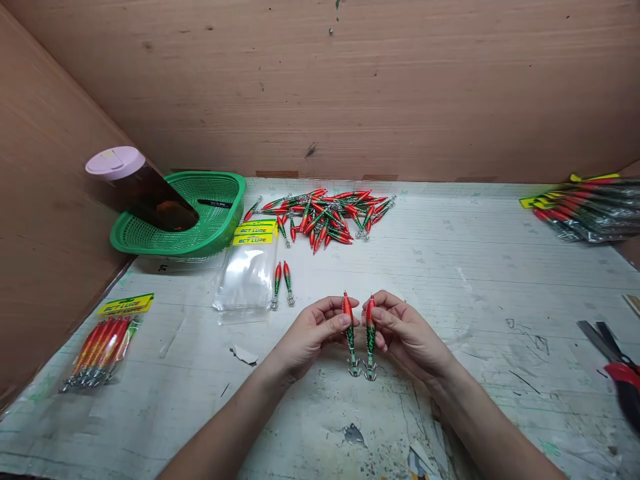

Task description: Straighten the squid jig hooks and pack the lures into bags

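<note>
Two red-and-green squid lures are held upright side by side, a narrow gap between them, to the right of the stack of clear bags (247, 270) and nearer the person. The left hand (327, 323) pinches the first lure (349, 317) between thumb and fingertips at its red upper part, the other fingers loosely curled. The right hand (400, 327) grips the second lure (370, 327) in the same way, thumb against its side. Both lures have their red ends away from the person and their hook crowns toward the person.

Just right of the bag stack, a loose pair of matching lures (277, 283) lies on the table (430, 253). Beyond and to the right of the stack spreads a jumbled pile of lures (325, 217). The bags carry yellow headers reading "BCT LURE".

Just beside the stack, on its far left, sits a green basket (215, 245) holding a dark pen (215, 203) and a dark bottle (155, 200) with a pale pink lid. Left of the stack and nearer the person lies a filled packet (100, 350) of red lures. Well to the right of the stack are a heap of filled packets (590, 210), farther back, and scissors (623, 373) with parted blades, nearer the person.
</note>
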Available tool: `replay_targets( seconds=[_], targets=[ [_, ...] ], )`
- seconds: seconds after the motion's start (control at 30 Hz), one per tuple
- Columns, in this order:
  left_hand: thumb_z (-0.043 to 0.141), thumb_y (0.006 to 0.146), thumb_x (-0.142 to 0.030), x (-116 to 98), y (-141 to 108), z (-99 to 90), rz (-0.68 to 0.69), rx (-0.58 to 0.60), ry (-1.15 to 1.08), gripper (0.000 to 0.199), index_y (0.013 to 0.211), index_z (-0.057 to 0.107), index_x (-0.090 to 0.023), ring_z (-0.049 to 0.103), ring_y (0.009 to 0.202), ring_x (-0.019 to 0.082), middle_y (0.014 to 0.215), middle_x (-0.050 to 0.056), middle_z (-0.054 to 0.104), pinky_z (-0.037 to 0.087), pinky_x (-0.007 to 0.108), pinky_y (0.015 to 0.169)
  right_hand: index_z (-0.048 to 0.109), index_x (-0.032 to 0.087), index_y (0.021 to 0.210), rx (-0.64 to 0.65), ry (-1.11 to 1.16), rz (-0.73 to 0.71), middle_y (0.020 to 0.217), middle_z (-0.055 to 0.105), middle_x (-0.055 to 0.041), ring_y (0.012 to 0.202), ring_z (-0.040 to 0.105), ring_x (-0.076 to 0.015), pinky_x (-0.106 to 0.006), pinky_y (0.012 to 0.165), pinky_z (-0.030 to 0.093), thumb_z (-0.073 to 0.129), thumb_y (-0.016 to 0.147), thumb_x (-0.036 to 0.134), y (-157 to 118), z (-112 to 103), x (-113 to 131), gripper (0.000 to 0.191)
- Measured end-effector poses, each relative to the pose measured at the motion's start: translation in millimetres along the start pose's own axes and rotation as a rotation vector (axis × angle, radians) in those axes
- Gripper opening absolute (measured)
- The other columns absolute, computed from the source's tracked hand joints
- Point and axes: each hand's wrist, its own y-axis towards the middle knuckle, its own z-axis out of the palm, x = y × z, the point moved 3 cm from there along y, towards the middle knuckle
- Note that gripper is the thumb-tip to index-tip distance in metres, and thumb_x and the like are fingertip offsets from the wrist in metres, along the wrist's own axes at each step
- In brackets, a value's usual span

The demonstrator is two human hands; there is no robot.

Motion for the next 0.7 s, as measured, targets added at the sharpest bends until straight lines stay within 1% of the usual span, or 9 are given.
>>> replay_targets(
  seconds=[0.07, 0.17, 0.37, 0.43, 0.6, 0.7],
  targets=[
    [0.079, 0.073, -0.029, 0.9, 0.5, 0.2, 0.002, -0.006, 0.007, 0.027, 0.095, 0.069, -0.018, 0.064, 0.074, 0.01, 0.081, 0.001, 0.071, 0.048, 0.021, 0.07, 0.06, 0.019, 0.076, 0.005, 0.004, -0.001, 0.057, 0.061, 0.0056, 0.04, 0.051, -0.0047, -0.015, 0.039, 0.038, 0.085, 0.066, 0.037, 0.1, 1.0, -1.2, 0.032],
    [0.081, 0.07, -0.03, 2.2, 1.2, -0.1, 0.005, -0.024, 0.024, 0.029, 0.091, 0.066, -0.016, 0.062, 0.067, 0.008, 0.078, 0.0, 0.07, 0.045, 0.018, 0.062, 0.06, 0.019, 0.076, 0.012, 0.01, -0.003, 0.058, 0.061, 0.0056, 0.04, 0.051, -0.0047, -0.015, 0.039, 0.038, 0.085, 0.066, 0.037, 0.4, 2.5, -4.1, 0.033],
    [0.083, 0.067, -0.033, 2.7, 1.1, 0.3, -0.009, -0.039, 0.051, 0.034, 0.089, 0.064, -0.016, 0.059, 0.062, 0.008, 0.073, 0.0, 0.067, 0.042, 0.018, 0.056, 0.06, 0.018, 0.076, 0.025, 0.024, 0.008, 0.058, 0.06, 0.006, 0.041, 0.051, -0.0039, -0.015, 0.041, 0.039, 0.085, 0.066, 0.037, 0.7, 3.0, -8.3, 0.033],
    [0.083, 0.066, -0.034, 2.2, 0.8, 0.5, -0.009, -0.037, 0.049, 0.035, 0.09, 0.064, -0.016, 0.059, 0.063, 0.009, 0.074, 0.0, 0.067, 0.042, 0.019, 0.056, 0.06, 0.018, 0.076, 0.024, 0.029, 0.015, 0.057, 0.06, 0.006, 0.041, 0.05, -0.004, -0.015, 0.041, 0.039, 0.085, 0.066, 0.037, 1.0, 2.6, -8.6, 0.033],
    [0.081, 0.069, -0.035, 1.7, -0.2, -0.1, -0.014, -0.037, 0.057, 0.035, 0.095, 0.066, -0.016, 0.062, 0.069, 0.011, 0.081, 0.002, 0.069, 0.045, 0.021, 0.063, 0.06, 0.018, 0.076, 0.019, 0.043, 0.026, 0.057, 0.061, 0.0056, 0.041, 0.05, -0.004, -0.014, 0.04, 0.038, 0.084, 0.067, 0.036, 0.8, 2.4, -8.4, 0.032],
    [0.081, 0.07, -0.034, 2.1, -0.2, -0.6, -0.021, -0.042, 0.047, 0.033, 0.095, 0.067, -0.017, 0.063, 0.07, 0.011, 0.082, 0.002, 0.069, 0.045, 0.021, 0.063, 0.06, 0.018, 0.076, 0.019, 0.051, 0.032, 0.057, 0.061, 0.0053, 0.041, 0.051, -0.0041, -0.014, 0.041, 0.039, 0.085, 0.067, 0.036, -0.5, 3.4, -7.9, 0.032]
  ],
)
